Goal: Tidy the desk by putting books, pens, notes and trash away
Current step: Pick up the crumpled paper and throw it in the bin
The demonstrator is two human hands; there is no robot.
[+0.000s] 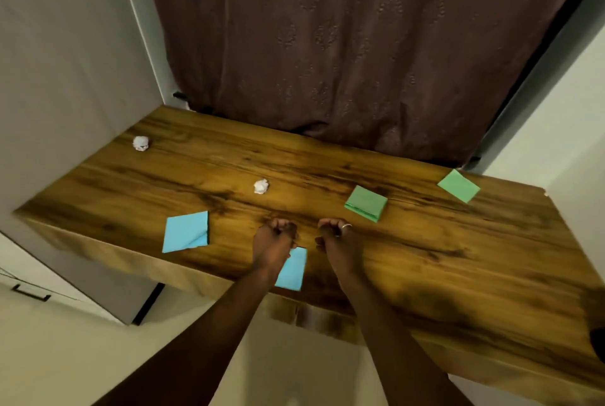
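On the wooden desk lie two crumpled white paper balls, one far left and one mid-desk. A blue note pad lies at the front left, and a second blue note sits at the front edge, partly under my left wrist. A green pad and a green note lie to the right. My left hand and my right hand hover side by side over the desk's middle, fingers curled, holding nothing that I can see. A ring shows on my right hand.
A dark maroon curtain hangs behind the desk. White walls close in on both sides. A cabinet with a black handle stands low at the left. A dark object peeks in at the right edge.
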